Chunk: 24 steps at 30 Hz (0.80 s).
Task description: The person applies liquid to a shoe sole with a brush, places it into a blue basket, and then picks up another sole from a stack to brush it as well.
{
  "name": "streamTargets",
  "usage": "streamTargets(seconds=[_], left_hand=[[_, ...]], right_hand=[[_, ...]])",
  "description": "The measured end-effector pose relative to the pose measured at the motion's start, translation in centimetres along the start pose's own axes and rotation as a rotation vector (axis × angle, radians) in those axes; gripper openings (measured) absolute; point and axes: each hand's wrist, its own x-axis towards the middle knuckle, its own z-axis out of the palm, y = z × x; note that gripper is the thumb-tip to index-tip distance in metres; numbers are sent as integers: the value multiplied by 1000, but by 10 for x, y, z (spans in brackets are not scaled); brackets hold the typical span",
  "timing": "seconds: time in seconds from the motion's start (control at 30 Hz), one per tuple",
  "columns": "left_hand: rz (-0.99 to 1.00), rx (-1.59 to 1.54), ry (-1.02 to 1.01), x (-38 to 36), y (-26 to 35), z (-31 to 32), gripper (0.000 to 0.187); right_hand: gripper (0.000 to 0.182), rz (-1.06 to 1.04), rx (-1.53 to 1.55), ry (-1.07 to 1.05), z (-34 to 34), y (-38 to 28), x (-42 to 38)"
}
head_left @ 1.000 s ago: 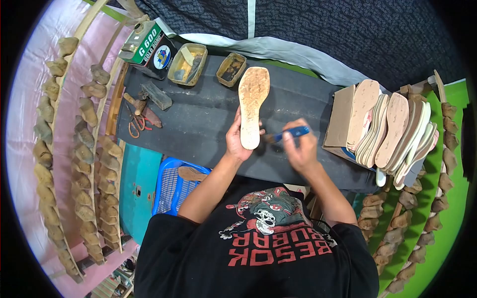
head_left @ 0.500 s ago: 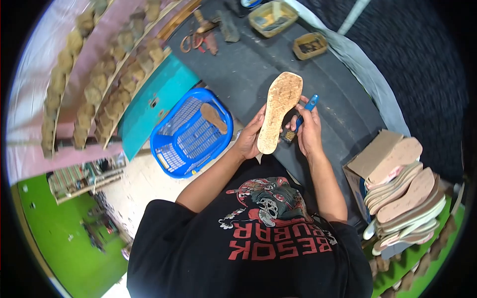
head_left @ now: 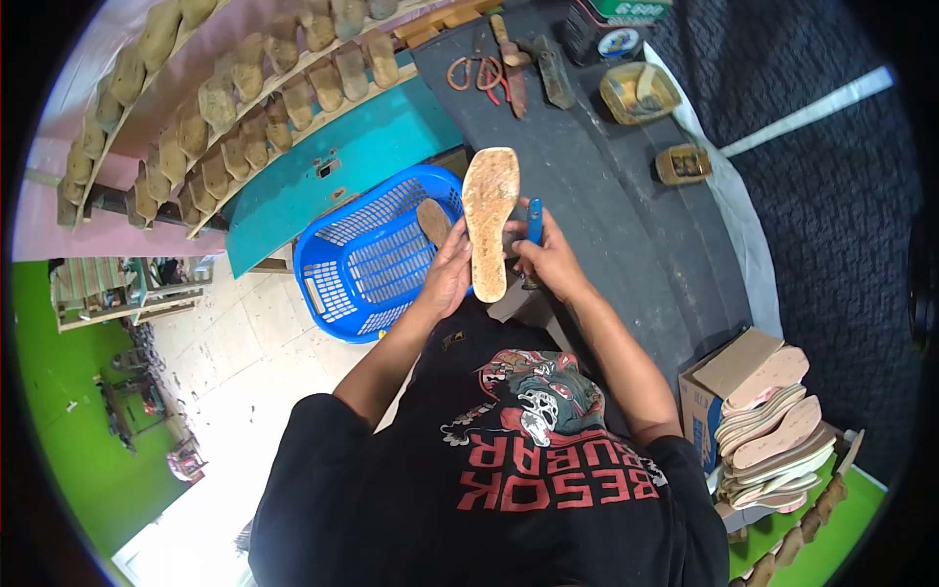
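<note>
My left hand [head_left: 449, 273] grips an insole [head_left: 492, 210] by its left edge, near the narrow waist. The insole is tan and speckled, held upright with its broad end away from me. In my right hand [head_left: 554, 256], just to the right of it, is a brush with a blue handle [head_left: 535, 221]. The fingers are wrapped round the brush, and its bristle end is mostly hidden. Behind my left hand, a blue plastic basket [head_left: 311, 256] holds a brown sole-shaped piece [head_left: 431, 224].
A dark worktable [head_left: 626, 245] carries scissors [head_left: 473, 73], a hammer [head_left: 509, 44], a tub [head_left: 641, 94] and a smaller container [head_left: 683, 164]. At right, stacked insoles [head_left: 778, 430] stand beside a cardboard box [head_left: 729, 377]. Shoe lasts [head_left: 245, 73] line the shelves at upper left.
Both hands, with the insole and brush, have moved left in view, nearer the basket. The insole is turned more upright. The camera view has also shifted.
</note>
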Motion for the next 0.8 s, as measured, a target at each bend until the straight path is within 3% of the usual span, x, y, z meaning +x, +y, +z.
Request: streamTargets(seconds=[0.23, 0.33, 0.37, 0.4, 0.47, 0.57, 0.6, 0.7, 0.8], left_hand=[[-61, 114, 185, -3, 42, -97, 59], [-92, 49, 309, -4, 31, -142, 60], [-131, 55, 357, -5, 27, -156, 60], [-168, 61, 403, -5, 24, -167, 60], [-209, 40, 495, -6, 3, -201, 60], [-321, 62, 602, -11, -44, -263, 59], [-376, 103, 649, -10, -54, -274, 58], [-477, 208, 685, -3, -91, -306, 59], [-454, 95, 714, 14, -119, -326, 54]], right_hand=[[75, 177, -36, -216, 63, 32, 75], [74, 263, -65, -264, 88, 61, 104], [51, 250, 16, -243, 93, 87, 113], [55, 281, -20, -241, 98, 106, 121], [65, 303, -17, -288, 107, 162, 144], [65, 529, -161, -267, 109, 241, 167], [62, 473, -272, -277, 110, 259, 170], [55, 604, -198, -180, 112, 284, 176], [43, 645, -136, -130, 107, 310, 191]])
